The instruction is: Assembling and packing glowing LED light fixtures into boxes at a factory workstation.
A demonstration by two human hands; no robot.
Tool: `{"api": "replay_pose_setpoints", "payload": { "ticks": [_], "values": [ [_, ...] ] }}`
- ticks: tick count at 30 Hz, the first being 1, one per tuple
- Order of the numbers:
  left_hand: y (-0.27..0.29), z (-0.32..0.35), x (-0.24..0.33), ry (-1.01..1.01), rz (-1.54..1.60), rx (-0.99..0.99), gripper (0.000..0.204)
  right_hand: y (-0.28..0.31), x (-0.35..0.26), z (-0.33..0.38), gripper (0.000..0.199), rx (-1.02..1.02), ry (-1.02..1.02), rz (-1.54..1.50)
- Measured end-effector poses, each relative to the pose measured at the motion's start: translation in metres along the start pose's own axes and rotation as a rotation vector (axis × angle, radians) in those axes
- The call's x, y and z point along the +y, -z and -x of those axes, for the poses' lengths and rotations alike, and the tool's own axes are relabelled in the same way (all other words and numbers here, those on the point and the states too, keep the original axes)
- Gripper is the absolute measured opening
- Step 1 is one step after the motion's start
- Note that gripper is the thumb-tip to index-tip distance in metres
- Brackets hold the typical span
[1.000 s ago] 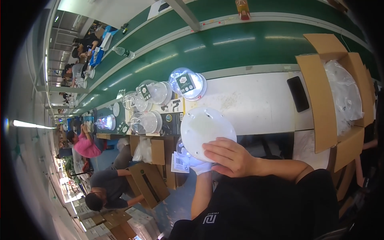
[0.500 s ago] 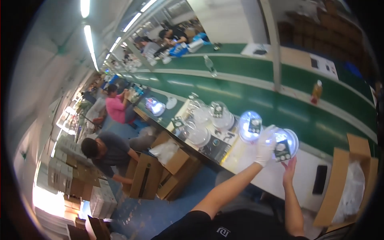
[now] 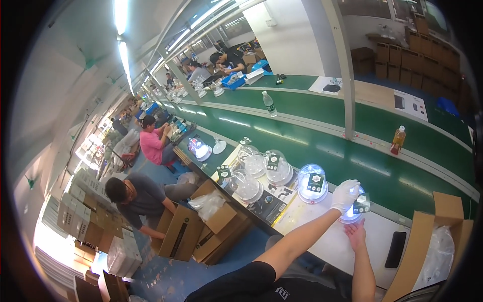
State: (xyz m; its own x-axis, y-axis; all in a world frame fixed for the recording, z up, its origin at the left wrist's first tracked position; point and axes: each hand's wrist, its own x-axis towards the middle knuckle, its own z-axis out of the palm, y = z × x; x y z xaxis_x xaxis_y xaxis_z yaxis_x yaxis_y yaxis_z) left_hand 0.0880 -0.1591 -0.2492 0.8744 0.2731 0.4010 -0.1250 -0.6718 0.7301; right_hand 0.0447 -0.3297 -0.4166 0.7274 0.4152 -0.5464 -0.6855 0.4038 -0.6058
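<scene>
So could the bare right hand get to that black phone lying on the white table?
Probably yes: the right hand lies close to the black phone on the white table, and nothing stands between them.

To the left of your hands, four more clear dome lamps (image 3: 312,182) stand in a cluster on the white worktop (image 3: 327,241). A black phone (image 3: 395,249) lies just right of them, beside an open cardboard box (image 3: 427,251). Beyond, on the green conveyor belt (image 3: 322,146), stands an orange drink bottle (image 3: 398,140).
</scene>
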Motion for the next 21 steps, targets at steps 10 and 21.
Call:
{"api": "replay_pose_setpoints", "payload": {
  "ticks": [10,21],
  "values": [
    [-0.02,-0.002,0.01,0.159,-0.129,0.101,0.034,0.014,0.01,0.048,0.057,0.14,0.1,-0.095],
    [0.129,-0.06,-0.032,-0.079,-0.22,0.29,0.035,0.039,0.042,0.143,0.032,0.277,0.053,0.087]
  ]
}}
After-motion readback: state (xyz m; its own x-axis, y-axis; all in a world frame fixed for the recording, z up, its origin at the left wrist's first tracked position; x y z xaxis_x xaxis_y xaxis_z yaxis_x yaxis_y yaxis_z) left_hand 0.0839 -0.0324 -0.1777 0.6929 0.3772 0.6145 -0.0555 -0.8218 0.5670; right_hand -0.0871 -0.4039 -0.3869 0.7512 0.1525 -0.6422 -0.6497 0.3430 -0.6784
